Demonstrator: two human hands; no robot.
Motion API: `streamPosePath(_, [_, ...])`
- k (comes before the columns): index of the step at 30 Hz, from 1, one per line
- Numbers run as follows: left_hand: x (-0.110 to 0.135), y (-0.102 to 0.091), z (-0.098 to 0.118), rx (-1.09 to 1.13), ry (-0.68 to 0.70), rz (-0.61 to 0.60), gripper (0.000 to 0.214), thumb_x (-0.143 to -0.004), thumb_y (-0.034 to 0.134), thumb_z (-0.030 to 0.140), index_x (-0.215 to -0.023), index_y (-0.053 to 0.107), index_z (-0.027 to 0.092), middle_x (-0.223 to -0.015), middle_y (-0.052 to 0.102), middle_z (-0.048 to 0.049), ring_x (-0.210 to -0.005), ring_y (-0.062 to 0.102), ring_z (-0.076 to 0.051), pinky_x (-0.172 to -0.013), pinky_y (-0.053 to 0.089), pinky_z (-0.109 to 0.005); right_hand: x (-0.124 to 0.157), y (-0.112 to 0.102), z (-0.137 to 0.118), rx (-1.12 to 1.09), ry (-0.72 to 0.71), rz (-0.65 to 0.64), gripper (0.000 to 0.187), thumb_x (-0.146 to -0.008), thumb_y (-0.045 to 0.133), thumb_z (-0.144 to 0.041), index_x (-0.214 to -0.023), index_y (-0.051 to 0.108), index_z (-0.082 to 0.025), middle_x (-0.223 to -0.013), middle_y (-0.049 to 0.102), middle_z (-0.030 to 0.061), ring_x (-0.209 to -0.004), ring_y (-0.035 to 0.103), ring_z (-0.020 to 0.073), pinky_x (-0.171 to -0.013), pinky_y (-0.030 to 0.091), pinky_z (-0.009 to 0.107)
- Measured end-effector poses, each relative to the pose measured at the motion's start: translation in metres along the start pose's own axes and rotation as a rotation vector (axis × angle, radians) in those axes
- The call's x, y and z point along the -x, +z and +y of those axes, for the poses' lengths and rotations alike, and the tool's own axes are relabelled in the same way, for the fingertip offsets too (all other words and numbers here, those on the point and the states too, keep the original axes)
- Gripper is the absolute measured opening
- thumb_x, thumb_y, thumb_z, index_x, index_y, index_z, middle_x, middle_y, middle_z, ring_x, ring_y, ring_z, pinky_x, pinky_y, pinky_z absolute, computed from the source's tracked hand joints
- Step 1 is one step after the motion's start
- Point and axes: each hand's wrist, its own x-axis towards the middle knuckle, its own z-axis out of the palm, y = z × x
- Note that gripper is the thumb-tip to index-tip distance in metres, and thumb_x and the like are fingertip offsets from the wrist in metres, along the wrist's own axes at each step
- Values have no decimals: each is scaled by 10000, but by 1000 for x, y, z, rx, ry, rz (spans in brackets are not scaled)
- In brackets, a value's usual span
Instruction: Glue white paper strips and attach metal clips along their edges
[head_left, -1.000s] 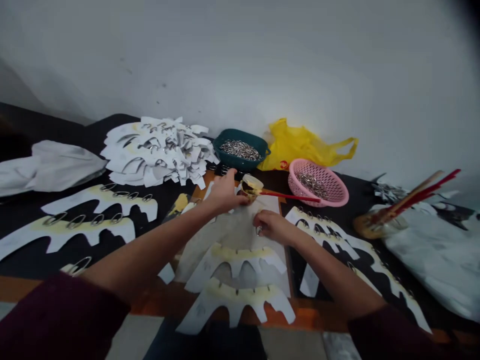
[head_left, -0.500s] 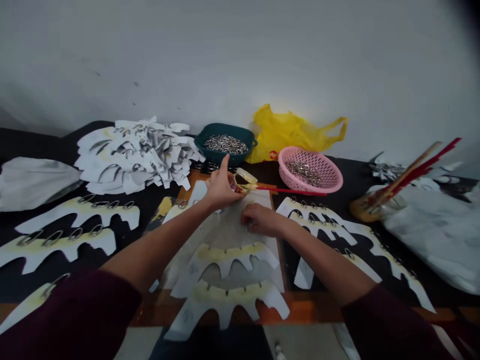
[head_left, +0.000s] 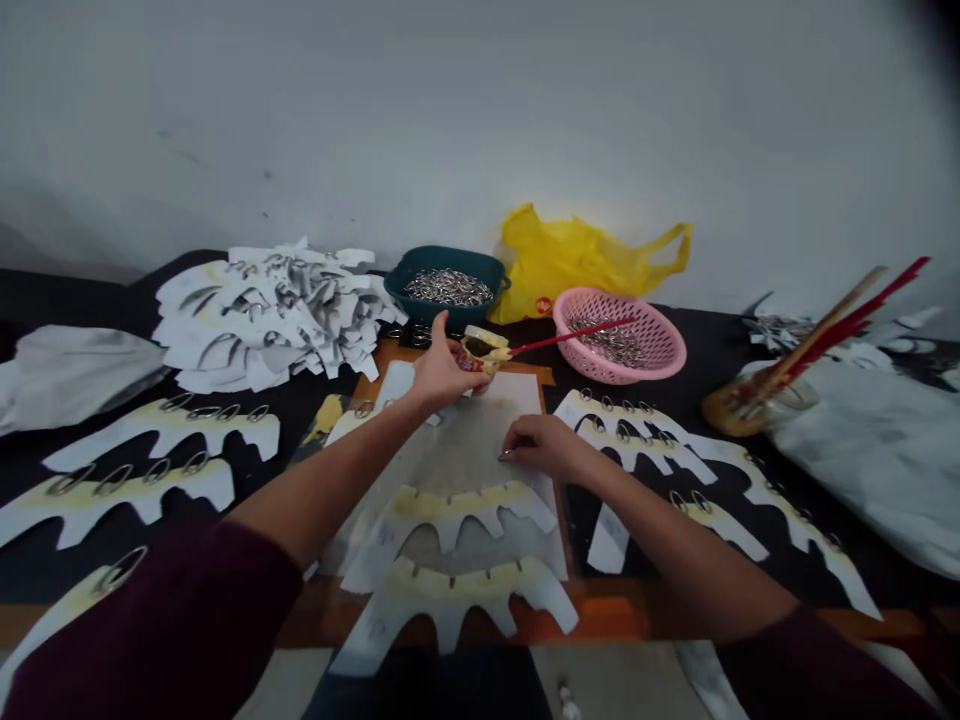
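Note:
My left hand (head_left: 439,370) is closed round a small glue pot (head_left: 481,349) near the back of the work board; a red-handled brush (head_left: 570,335) sticks out of the pot to the right. My right hand (head_left: 541,445) rests curled on the grey paper sheet (head_left: 465,450), pinching a small metal ring between its fingertips. Two white scalloped cut-outs (head_left: 457,510) with yellow glue bands lie just in front of both hands.
A teal basket (head_left: 448,285) and a pink basket (head_left: 621,338) of metal rings stand at the back, beside a yellow bag (head_left: 577,262). A heap of white cut-outs (head_left: 270,310) lies back left. Ringed cut-outs lie on both sides. A jar of brushes (head_left: 757,400) stands right.
My left hand has set the tilted glue pot more upright, and the brush handle has swung up over the pink basket. My right hand has shifted slightly right on the paper.

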Motion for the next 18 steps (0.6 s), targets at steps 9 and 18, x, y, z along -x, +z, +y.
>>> streamPosePath(9, [-2,-5,-16,61,54,-66,1230,-511,798,317,-1435,-12,256,-1115,589,-69,-988,598,-215,-871,442,-363,1,-6,-7,-481,174,180,126,-684,635,-260,-739,607,-150,-589,558,-28,-509,447,80,-484,347,198])
streamPosePath(18, [1,-21,-4,32,40,-194,1300,-449,817,236,-1454,-7,190,-1138,622,-97,-992,615,-247,-857,453,-336,-15,11,-17,-331,68,166,110,-706,597,-243,-787,594,-170,-640,563,-27,-563,481,98,-546,365,214])
